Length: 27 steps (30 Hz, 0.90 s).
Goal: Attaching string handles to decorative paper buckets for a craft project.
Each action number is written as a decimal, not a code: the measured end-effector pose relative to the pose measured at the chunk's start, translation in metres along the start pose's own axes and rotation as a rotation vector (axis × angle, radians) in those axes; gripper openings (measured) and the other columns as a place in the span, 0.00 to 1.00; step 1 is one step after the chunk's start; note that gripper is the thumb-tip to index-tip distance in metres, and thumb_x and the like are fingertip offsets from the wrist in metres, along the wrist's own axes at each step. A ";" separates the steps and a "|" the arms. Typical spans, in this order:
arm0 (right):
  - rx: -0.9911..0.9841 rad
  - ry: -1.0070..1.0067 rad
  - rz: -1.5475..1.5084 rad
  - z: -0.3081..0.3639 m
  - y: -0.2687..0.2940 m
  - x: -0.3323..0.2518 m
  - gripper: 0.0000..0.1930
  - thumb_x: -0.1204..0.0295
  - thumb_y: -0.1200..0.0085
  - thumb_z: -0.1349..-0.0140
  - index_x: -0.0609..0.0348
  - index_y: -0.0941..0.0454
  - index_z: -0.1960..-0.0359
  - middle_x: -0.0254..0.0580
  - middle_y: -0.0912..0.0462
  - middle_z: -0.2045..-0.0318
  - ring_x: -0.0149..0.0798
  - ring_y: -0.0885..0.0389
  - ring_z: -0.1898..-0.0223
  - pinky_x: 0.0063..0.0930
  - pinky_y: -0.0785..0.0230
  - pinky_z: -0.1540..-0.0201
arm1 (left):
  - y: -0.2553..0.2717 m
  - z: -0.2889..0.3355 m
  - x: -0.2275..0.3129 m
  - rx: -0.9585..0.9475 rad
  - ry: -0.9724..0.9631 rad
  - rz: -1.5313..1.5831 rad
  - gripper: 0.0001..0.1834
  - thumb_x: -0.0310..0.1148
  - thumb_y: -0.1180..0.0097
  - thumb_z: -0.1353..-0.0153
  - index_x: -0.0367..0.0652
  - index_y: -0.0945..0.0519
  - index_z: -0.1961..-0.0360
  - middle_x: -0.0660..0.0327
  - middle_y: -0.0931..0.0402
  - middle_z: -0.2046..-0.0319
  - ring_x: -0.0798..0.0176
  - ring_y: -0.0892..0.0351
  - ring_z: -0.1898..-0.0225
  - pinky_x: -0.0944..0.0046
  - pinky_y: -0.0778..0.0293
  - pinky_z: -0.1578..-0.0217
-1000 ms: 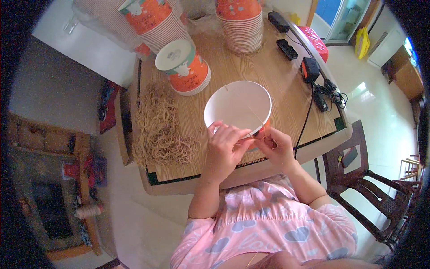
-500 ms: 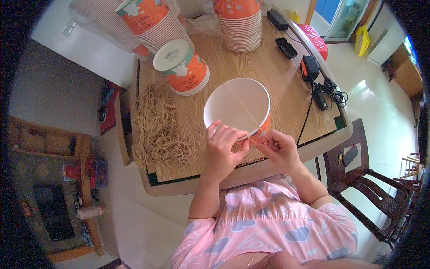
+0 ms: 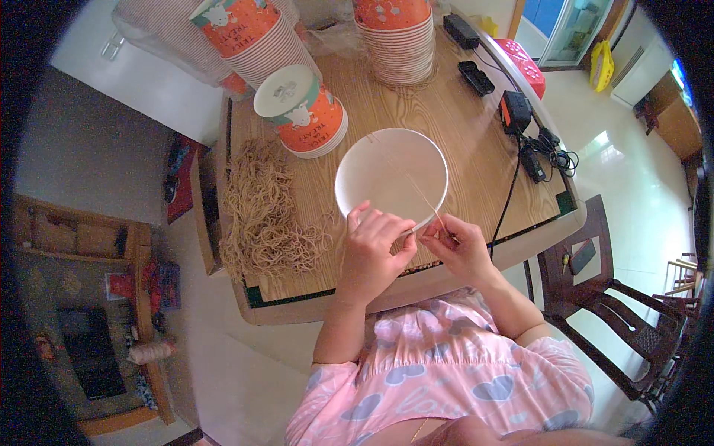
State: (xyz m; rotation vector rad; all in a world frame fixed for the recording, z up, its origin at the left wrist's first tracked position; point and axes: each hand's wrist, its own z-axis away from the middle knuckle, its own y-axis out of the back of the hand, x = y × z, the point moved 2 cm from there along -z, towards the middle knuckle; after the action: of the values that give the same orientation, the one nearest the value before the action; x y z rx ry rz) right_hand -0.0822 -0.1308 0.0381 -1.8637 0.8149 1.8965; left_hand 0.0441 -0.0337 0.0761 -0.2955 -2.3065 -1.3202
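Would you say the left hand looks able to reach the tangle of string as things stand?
Probably yes: the tangle of string lies just left of the left hand, with nothing standing between, though that hand holds the bucket.

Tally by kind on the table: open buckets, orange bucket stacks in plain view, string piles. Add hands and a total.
Open bucket: 1
Orange stacks: 3 (half-hidden ones behind left out)
String pile: 1
Hands: 2
Total: 7
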 end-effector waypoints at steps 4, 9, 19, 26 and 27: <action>-0.001 -0.032 0.054 0.002 0.003 -0.002 0.04 0.77 0.43 0.47 0.60 0.26 0.75 0.22 0.37 0.85 0.17 0.44 0.83 0.14 0.52 0.81 | -0.003 0.000 -0.004 0.029 -0.017 -0.058 0.08 0.28 0.41 0.56 0.47 0.24 0.71 0.65 0.26 0.74 0.64 0.26 0.68 0.52 0.41 0.47; -0.023 -0.139 -0.208 -0.002 0.015 0.003 0.05 0.73 0.47 0.42 0.62 0.25 0.70 0.23 0.34 0.82 0.19 0.39 0.79 0.15 0.46 0.79 | -0.007 0.004 -0.006 -0.009 -0.023 -0.083 0.08 0.28 0.42 0.56 0.47 0.24 0.71 0.66 0.26 0.74 0.64 0.27 0.67 0.51 0.42 0.47; 0.036 0.094 0.087 -0.097 0.083 0.025 0.06 0.75 0.48 0.45 0.62 0.24 0.66 0.27 0.24 0.74 0.19 0.31 0.72 0.13 0.39 0.70 | -0.016 0.033 0.012 -0.072 -0.088 -0.064 0.12 0.26 0.40 0.58 0.49 0.23 0.69 0.66 0.26 0.72 0.64 0.27 0.64 0.51 0.40 0.47; -0.399 -0.297 -0.288 -0.109 0.061 0.089 0.21 0.72 0.46 0.46 0.66 0.30 0.50 0.39 0.23 0.57 0.31 0.24 0.60 0.23 0.30 0.58 | -0.021 0.050 0.002 0.005 -0.148 -0.039 0.11 0.26 0.42 0.57 0.48 0.23 0.69 0.68 0.28 0.73 0.64 0.28 0.64 0.51 0.40 0.47; -0.406 -0.292 -0.282 -0.112 0.065 0.090 0.21 0.72 0.46 0.46 0.66 0.30 0.50 0.39 0.23 0.57 0.31 0.24 0.60 0.23 0.30 0.58 | -0.022 0.051 0.001 0.009 -0.167 -0.053 0.10 0.26 0.44 0.55 0.48 0.23 0.69 0.68 0.28 0.73 0.65 0.28 0.64 0.51 0.41 0.47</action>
State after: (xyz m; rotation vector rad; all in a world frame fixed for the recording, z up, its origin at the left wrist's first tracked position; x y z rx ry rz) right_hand -0.0416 -0.2634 -0.0371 -1.7332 0.0700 2.1854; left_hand 0.0203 -0.0016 0.0380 -0.3561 -2.4734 -1.3564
